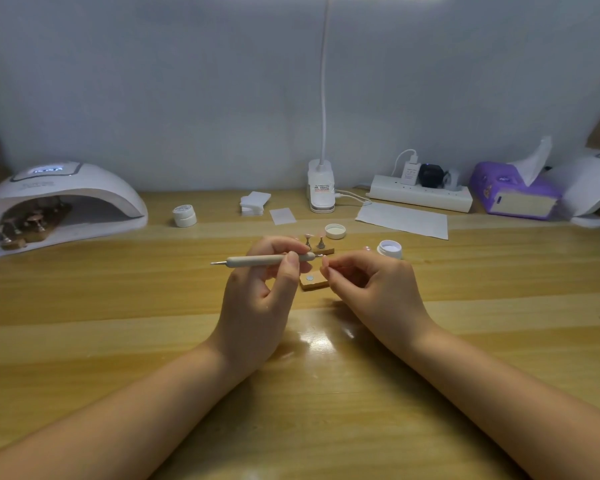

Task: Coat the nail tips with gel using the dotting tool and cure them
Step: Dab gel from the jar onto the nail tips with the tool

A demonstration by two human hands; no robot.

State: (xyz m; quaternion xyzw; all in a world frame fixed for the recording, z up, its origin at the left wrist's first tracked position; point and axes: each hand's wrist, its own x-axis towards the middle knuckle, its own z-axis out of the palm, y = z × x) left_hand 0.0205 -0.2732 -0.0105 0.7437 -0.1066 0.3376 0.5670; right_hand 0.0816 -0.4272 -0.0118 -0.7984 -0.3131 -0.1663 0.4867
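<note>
My left hand (257, 299) grips a beige dotting tool (257, 261) that lies level, its metal tip pointing right. That tip meets a small nail tip (325, 260) pinched between the thumb and fingers of my right hand (374, 289). Below them lies a small wooden base (314, 282) with a round magnet. Behind it a wooden strip (328, 251) carries two upright stands with nail tips (315, 239). An open gel jar (390, 249) sits to the right, its lid (335, 231) farther back. A white curing lamp (59, 206) at the left holds several stands with tips.
A closed white jar (184, 215), a stack of wipes (253, 202), a paper sheet (402, 220), a desk lamp base (321, 188), a power strip (420, 194), a purple tissue box (513, 192) and a second lamp (596, 195) line the back of the wooden table (118, 341).
</note>
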